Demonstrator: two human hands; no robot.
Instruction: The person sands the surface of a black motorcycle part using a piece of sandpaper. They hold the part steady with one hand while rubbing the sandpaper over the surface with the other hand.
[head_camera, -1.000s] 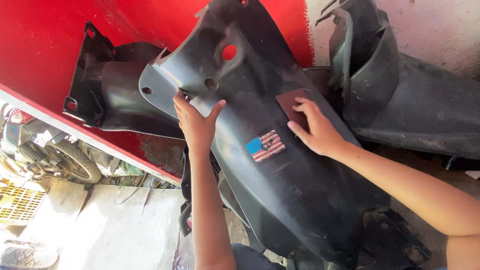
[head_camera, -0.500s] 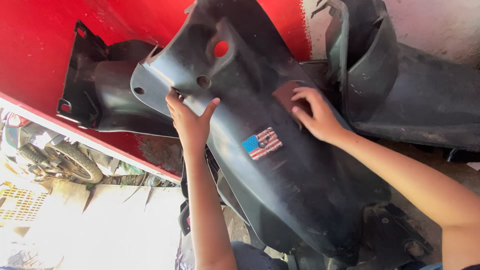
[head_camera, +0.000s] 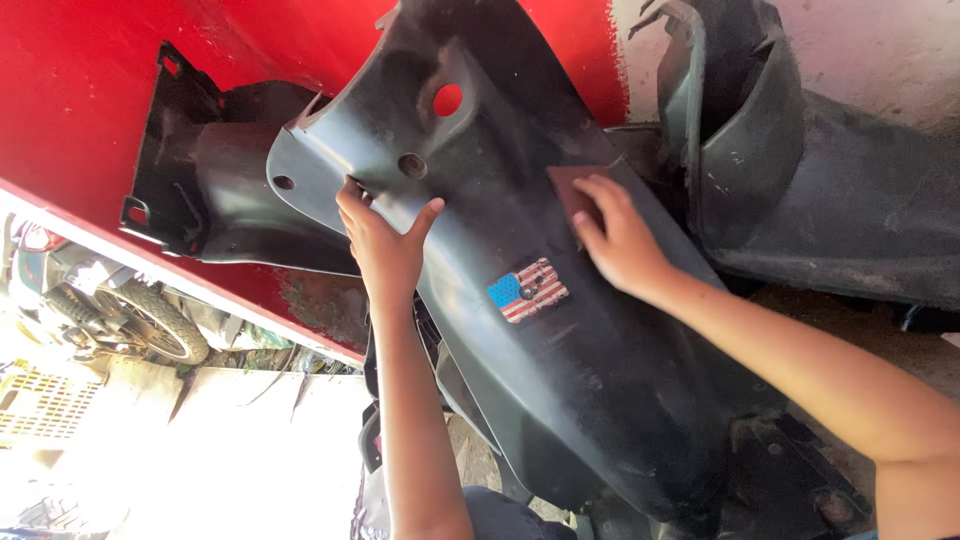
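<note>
A large black plastic fender panel (head_camera: 520, 400) leans toward me, dusty, with a round hole near its top and a small flag sticker (head_camera: 528, 290) at its middle. My left hand (head_camera: 385, 240) grips the panel's left edge, fingers spread on its face. My right hand (head_camera: 618, 235) presses a brown piece of sandpaper (head_camera: 572, 188) flat against the panel's upper right side.
A red wall (head_camera: 80, 90) stands behind. Another black plastic panel (head_camera: 215, 190) leans on it at left, and more black bodywork (head_camera: 790, 170) lies at right. Down at the lower left, in bright sun, a motorcycle wheel (head_camera: 140, 320) and a yellow crate (head_camera: 40, 405) show.
My right hand has slid the sandpaper a little up and left along the panel. My left hand keeps its hold on the edge.
</note>
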